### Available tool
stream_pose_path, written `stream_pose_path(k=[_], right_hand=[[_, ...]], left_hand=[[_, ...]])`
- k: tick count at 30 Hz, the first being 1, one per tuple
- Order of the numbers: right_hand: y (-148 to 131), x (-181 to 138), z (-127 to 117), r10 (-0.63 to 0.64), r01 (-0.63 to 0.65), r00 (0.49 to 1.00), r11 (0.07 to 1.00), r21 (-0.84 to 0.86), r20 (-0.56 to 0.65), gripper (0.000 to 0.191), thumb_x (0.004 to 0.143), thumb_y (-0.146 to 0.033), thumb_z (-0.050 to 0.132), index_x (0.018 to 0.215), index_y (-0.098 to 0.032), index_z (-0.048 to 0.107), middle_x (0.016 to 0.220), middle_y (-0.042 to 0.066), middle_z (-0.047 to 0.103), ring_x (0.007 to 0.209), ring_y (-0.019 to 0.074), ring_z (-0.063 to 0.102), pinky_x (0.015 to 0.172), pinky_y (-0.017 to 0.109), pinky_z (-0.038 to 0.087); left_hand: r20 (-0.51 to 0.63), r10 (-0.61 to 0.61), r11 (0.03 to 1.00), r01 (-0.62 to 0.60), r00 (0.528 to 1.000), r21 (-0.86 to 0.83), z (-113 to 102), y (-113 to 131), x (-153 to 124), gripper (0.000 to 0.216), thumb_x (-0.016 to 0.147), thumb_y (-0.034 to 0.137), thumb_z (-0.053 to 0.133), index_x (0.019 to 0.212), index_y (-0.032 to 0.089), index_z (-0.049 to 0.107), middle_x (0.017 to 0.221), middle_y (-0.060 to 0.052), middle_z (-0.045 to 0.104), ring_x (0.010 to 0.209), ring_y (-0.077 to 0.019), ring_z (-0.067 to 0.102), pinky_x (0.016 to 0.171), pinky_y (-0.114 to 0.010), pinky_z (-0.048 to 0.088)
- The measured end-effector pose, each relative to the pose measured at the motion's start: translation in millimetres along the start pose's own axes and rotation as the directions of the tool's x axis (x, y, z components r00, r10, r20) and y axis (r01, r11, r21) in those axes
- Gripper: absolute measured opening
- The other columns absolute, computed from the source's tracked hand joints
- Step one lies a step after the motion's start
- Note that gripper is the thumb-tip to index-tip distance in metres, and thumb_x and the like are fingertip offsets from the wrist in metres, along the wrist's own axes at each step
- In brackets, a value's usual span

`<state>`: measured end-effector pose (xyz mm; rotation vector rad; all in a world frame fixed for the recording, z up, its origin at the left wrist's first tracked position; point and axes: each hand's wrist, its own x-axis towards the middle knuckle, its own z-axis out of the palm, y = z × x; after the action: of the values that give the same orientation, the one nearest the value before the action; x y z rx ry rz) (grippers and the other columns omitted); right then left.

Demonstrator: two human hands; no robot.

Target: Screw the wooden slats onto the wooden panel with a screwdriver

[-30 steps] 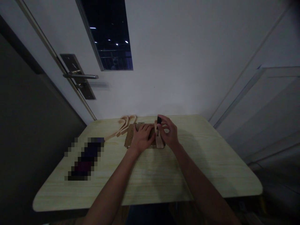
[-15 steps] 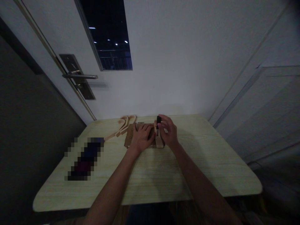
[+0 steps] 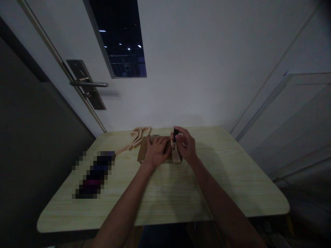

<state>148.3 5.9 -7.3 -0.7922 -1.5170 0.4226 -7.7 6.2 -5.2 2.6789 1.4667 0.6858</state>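
My left hand (image 3: pixel 156 151) lies flat, fingers spread, on a brown perforated wooden board (image 3: pixel 143 151) at the far middle of the table. My right hand (image 3: pixel 186 146) pinches the black handle of a small tool (image 3: pixel 175 133), held upright over a pale wooden strip (image 3: pixel 176 156) that lies along the board's right side. The tool's tip is hidden by my fingers. Several curved pale wooden pieces (image 3: pixel 137 136) lie just left of the board, near the wall.
The light wooden table (image 3: pixel 165 193) stands against a white wall. A pixelated dark object (image 3: pixel 94 175) lies on its left part. A door with a metal handle (image 3: pixel 89 84) is at the left, a white cabinet (image 3: pixel 302 117) at the right.
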Motion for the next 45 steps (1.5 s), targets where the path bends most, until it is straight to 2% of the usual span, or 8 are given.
stream_pose_path(k=[5,10,18,24,32,35,41,45], right_hand=[[1.9,1.4,1.6,0.027,-0.031,0.997,0.998,-0.057,-0.071,0.028,0.088,-0.037,0.059,0.114,-0.027,0.057,0.101,0.005,0.064,0.078,0.0138,0.066,0.06,0.026,0.059],[3.4,0.8,1.8,0.033,-0.04,0.996,0.996,-0.079,-0.085,0.03,0.084,-0.038,0.064,0.112,-0.028,0.057,0.104,0.005,0.059,0.087,0.0154,0.064,0.06,0.025,0.058],[-4.2,-0.4,-1.1,0.003,-0.003,1.0,0.998,0.057,-0.014,0.029,0.095,-0.039,0.044,0.12,-0.026,0.05,0.099,0.006,0.068,0.084,0.0148,0.069,0.074,0.031,0.058],[-3.1,1.3,0.1,0.073,-0.073,0.997,0.996,0.058,-0.002,0.032,0.091,-0.038,0.054,0.12,-0.026,0.054,0.096,0.005,0.071,0.075,0.014,0.07,0.066,0.029,0.059],[-1.5,0.6,1.8,0.077,-0.084,0.99,0.995,-0.055,-0.114,0.027,0.084,-0.036,0.064,0.11,-0.027,0.062,0.102,0.004,0.068,0.079,0.014,0.068,0.055,0.024,0.058],[-3.6,0.0,0.5,0.051,-0.058,0.993,0.997,-0.06,-0.103,0.027,0.086,-0.036,0.061,0.112,-0.026,0.061,0.102,0.005,0.068,0.079,0.0133,0.068,0.057,0.024,0.058],[-3.9,-1.3,-2.0,0.025,-0.023,1.0,0.995,0.102,-0.019,0.029,0.094,-0.033,0.049,0.121,-0.026,0.054,0.105,0.007,0.07,0.091,0.0158,0.07,0.074,0.032,0.06],[-4.2,-0.1,-0.5,0.066,-0.066,0.998,0.993,0.098,0.007,0.03,0.092,-0.035,0.052,0.12,-0.025,0.055,0.103,0.007,0.07,0.081,0.014,0.07,0.069,0.029,0.06]], left_hand=[[0.008,-0.006,1.0,0.006,1.0,0.01,1.8,-1.3,0.3,0.035,0.095,0.042,0.04,0.125,0.027,0.049,0.134,-0.006,0.056,0.127,-0.0263,0.044,0.112,-0.064,0.013],[0.004,-0.012,1.0,0.012,1.0,0.006,4.5,-2.8,0.5,0.035,0.095,0.043,0.04,0.125,0.027,0.049,0.134,-0.006,0.056,0.128,-0.0266,0.044,0.112,-0.066,0.012],[0.01,-0.014,1.0,0.014,1.0,0.002,0.1,-0.3,0.2,0.036,0.095,0.042,0.042,0.127,0.028,0.049,0.134,-0.006,0.056,0.128,-0.0259,0.043,0.112,-0.065,0.011],[0.026,-0.017,1.0,0.017,1.0,-0.007,-1.4,0.5,0.0,0.035,0.095,0.041,0.041,0.127,0.027,0.049,0.135,-0.006,0.055,0.129,-0.0264,0.042,0.111,-0.066,0.012],[0.017,-0.011,1.0,0.011,1.0,-0.004,1.3,-1.5,0.4,0.035,0.095,0.043,0.04,0.125,0.027,0.049,0.134,-0.006,0.056,0.128,-0.0268,0.044,0.112,-0.065,0.01],[0.013,-0.007,1.0,0.007,1.0,-0.009,0.4,-0.9,0.2,0.036,0.095,0.043,0.039,0.125,0.027,0.049,0.134,-0.006,0.056,0.128,-0.0267,0.043,0.111,-0.066,0.01],[0.006,-0.003,1.0,0.003,1.0,-0.004,0.6,-0.7,0.1,0.036,0.095,0.043,0.039,0.127,0.026,0.049,0.134,-0.006,0.056,0.128,-0.0263,0.044,0.111,-0.065,0.013],[-0.003,0.0,1.0,0.001,1.0,0.004,1.9,-1.5,0.4,0.036,0.095,0.043,0.04,0.127,0.027,0.048,0.134,-0.005,0.056,0.129,-0.0269,0.043,0.11,-0.067,0.012]])
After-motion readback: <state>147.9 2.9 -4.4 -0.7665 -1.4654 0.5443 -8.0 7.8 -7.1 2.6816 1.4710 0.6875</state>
